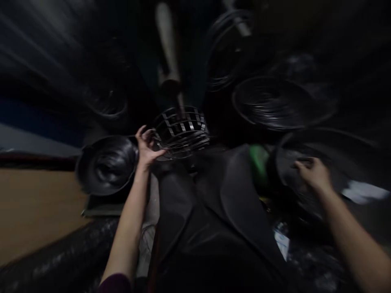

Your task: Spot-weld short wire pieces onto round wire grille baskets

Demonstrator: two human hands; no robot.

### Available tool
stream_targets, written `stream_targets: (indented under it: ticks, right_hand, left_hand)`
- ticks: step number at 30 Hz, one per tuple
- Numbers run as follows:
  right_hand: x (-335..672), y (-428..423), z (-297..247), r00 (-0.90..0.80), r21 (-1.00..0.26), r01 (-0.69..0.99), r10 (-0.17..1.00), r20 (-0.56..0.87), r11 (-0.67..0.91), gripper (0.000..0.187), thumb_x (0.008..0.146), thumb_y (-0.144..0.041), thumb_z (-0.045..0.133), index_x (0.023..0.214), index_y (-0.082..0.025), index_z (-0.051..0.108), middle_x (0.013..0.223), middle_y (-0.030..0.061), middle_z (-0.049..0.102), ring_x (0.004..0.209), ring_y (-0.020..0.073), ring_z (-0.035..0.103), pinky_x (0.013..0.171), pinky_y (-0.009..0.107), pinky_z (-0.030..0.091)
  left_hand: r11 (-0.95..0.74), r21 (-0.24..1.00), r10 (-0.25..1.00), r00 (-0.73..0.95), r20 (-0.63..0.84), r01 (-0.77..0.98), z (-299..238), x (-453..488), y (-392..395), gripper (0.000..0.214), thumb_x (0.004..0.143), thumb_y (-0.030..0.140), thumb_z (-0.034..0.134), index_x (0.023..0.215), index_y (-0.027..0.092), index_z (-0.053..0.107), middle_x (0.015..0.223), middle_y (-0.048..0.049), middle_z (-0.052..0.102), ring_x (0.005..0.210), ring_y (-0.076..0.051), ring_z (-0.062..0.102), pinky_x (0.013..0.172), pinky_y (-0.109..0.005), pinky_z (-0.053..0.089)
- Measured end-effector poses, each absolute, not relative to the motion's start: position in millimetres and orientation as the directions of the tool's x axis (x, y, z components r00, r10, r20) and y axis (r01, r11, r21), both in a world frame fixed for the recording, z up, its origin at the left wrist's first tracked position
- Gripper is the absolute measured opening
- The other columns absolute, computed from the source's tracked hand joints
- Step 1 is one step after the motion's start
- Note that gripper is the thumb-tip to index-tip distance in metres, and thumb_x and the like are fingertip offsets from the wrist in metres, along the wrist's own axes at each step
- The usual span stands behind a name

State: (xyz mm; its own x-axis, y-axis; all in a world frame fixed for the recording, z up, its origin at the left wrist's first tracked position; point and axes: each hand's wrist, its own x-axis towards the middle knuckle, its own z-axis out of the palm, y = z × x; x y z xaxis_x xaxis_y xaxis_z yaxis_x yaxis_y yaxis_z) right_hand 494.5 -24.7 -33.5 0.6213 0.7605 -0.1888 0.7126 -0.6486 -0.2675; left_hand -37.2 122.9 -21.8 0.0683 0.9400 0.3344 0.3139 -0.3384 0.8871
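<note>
My left hand [147, 148] is at the centre-left of the frame, fingers spread and thumb extended along the near side of the slatted metal basket [183, 132]. I judge that it steadies the rim or guides it, as nothing looks clasped; blur hides whether skin meets metal.

My right hand [316, 173], right of centre, is curled with thumb and fingers drawn together over the wide black tub [282, 158]. Something dark shows at the fingertips, but I cannot tell whether I grip it or it lies beyond them.

The basket sits in the middle of the frame, below a pale cylindrical post [168, 40], probably so both stay straight ahead of me. My dark apron [210, 211] spreads over my lap just below, presumably to guard my clothes.

Left of my left hand, a round black bowl [106, 165] holds a shiny dark coil; the upper right has another round container [271, 103] of what looks like coiled strands, perhaps placed within reach.

A white sheet [365, 191] at the right edge and a white-and-blue label [281, 244] at lower right are too blurred to read; I can make out no brand.
</note>
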Motion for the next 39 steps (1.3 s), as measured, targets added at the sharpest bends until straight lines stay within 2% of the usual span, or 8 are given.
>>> stream_targets:
  ticks: [5,9,13,18,22,26,30,39]
  right_hand:
    - [422,-5,-8,0.599,-0.85,0.385,0.798,-0.067,-0.36,0.042,0.067,-0.053,0.076,0.098,-0.023,0.072,0.103,0.0175,0.07,0.083,0.0241,0.065,0.08,0.044,0.05]
    - [363,-12,-16,0.344,-0.862,0.377,0.915,-0.209,-0.339,0.046,0.056,-0.063,0.077,0.077,-0.023,0.065,0.09,0.0144,0.071,0.086,0.0284,0.066,0.086,0.047,0.05]
    - [334,-5,5,0.277,-0.898,0.323,0.937,-0.211,-0.298,0.057,0.058,-0.063,0.077,0.094,-0.021,0.066,0.079,0.0062,0.069,0.074,0.0226,0.064,0.072,0.038,0.053]
    - [288,37,67,-0.243,-0.906,0.405,0.941,-0.237,-0.123,0.041,0.071,-0.053,0.076,0.09,-0.017,0.075,0.089,0.0069,0.074,0.084,0.0212,0.068,0.078,0.032,0.054]
    - [259,61,70,-0.305,-0.769,0.621,0.951,-0.059,0.152,0.029,0.085,-0.042,0.066,0.095,-0.018,0.078,0.09,0.0059,0.076,0.082,0.0199,0.07,0.075,0.029,0.052]
    - [249,57,59,-0.526,-0.273,0.775,0.821,0.223,0.571,0.037,0.094,-0.037,0.057,0.123,-0.019,0.071,0.114,0.0078,0.072,0.08,0.0203,0.072,0.06,0.028,0.046]
    - [244,55,60,-0.677,0.055,0.72,0.683,0.274,0.692,0.036,0.097,-0.026,0.05,0.128,-0.022,0.068,0.118,0.0046,0.07,0.063,0.0143,0.068,0.052,0.028,0.041]
    - [245,80,72,-0.672,0.045,0.729,0.701,0.239,0.683,0.036,0.098,-0.024,0.045,0.125,-0.026,0.07,0.116,0.0032,0.071,0.064,0.0142,0.067,0.056,0.027,0.042]
  left_hand:
    - [-0.52,0.718,0.851,0.218,0.477,0.462,0,-14,90,0.099,0.063,0.07,0.079,0.139,0.027,0.031,0.138,-0.0134,0.047,0.132,-0.028,0.051,0.111,-0.044,0.043]
    - [-0.574,0.621,0.818,0.331,0.471,0.533,17,1,81,0.087,0.063,0.051,0.087,0.134,0.023,0.046,0.135,-0.0133,0.051,0.13,-0.031,0.049,0.112,-0.047,0.041]
    - [-0.523,0.544,0.852,0.389,0.351,0.656,30,9,84,0.07,0.062,0.044,0.088,0.124,0.025,0.061,0.14,-0.0128,0.049,0.131,-0.034,0.045,0.11,-0.05,0.04]
    - [-0.589,0.438,0.808,0.491,0.326,0.679,37,20,88,0.065,0.064,0.044,0.087,0.123,0.027,0.066,0.143,-0.0138,0.045,0.133,-0.037,0.042,0.11,-0.054,0.037]
    - [-0.617,0.407,0.787,0.518,0.335,0.674,40,20,87,0.071,0.063,0.043,0.088,0.129,0.026,0.064,0.142,-0.0154,0.045,0.131,-0.037,0.042,0.108,-0.054,0.038]
    - [-0.596,0.448,0.802,0.478,0.357,0.666,41,9,82,0.073,0.065,0.043,0.087,0.13,0.023,0.063,0.139,-0.016,0.045,0.13,-0.035,0.043,0.11,-0.052,0.04]
    - [-0.553,0.513,0.832,0.399,0.386,0.657,36,0,77,0.071,0.065,0.04,0.087,0.129,0.023,0.063,0.138,-0.0144,0.045,0.131,-0.033,0.044,0.111,-0.051,0.041]
    - [-0.52,0.595,0.851,0.305,0.429,0.614,32,10,98,0.073,0.059,0.034,0.091,0.126,0.026,0.064,0.138,-0.0123,0.045,0.131,-0.034,0.044,0.111,-0.054,0.042]
